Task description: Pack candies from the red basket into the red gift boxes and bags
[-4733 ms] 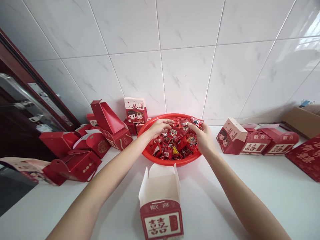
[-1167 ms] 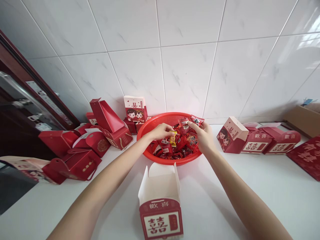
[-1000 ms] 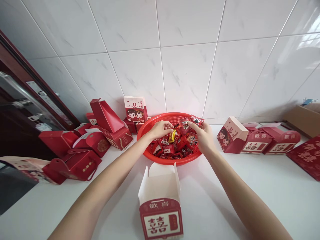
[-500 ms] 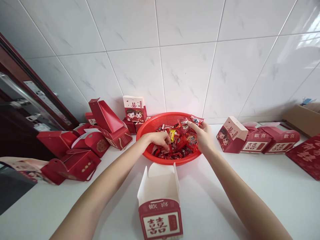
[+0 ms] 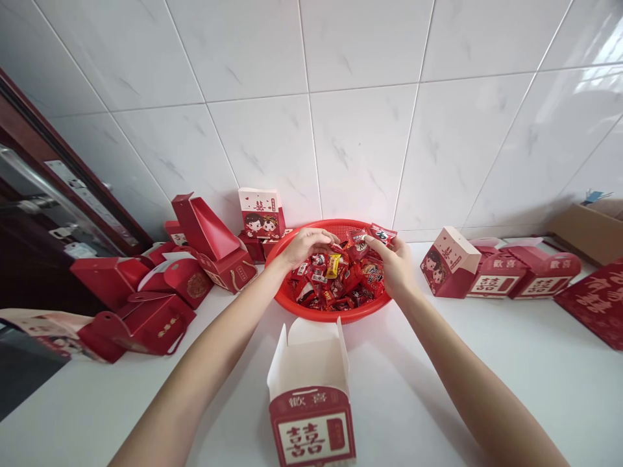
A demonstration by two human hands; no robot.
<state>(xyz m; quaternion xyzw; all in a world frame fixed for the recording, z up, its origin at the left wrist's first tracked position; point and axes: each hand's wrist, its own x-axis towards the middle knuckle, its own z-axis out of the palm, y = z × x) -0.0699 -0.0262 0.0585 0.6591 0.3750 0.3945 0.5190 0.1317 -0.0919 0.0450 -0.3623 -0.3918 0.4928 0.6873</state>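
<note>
A red plastic basket [image 5: 335,316] holds a heap of candies in mostly red wrappers, with a yellow-wrapped candy [image 5: 333,266] near the middle. Over its back left part is my left hand [image 5: 307,246], fingers curled together around a red-wrapped candy [image 5: 337,248] that is partly hidden. My right hand [image 5: 396,263], at the basket's right rim, pinches red candy packets [image 5: 382,233] between thumb and fingers. In front of the basket stands an open red-and-white gift box [image 5: 314,428], its flaps up and its pale inside showing no candy.
Several red gift boxes [image 5: 156,324] crowd the left side of the white table [image 5: 413,402]. More boxes [image 5: 496,272] line the right, near a brown carton [image 5: 584,230]. A box with cartoon figures [image 5: 261,214] stands behind, against the tiled wall [image 5: 360,143].
My left hand has risen from the candy heap and shifted towards the basket's back left, uncovering candies there. My right hand stays almost still with its packets.
</note>
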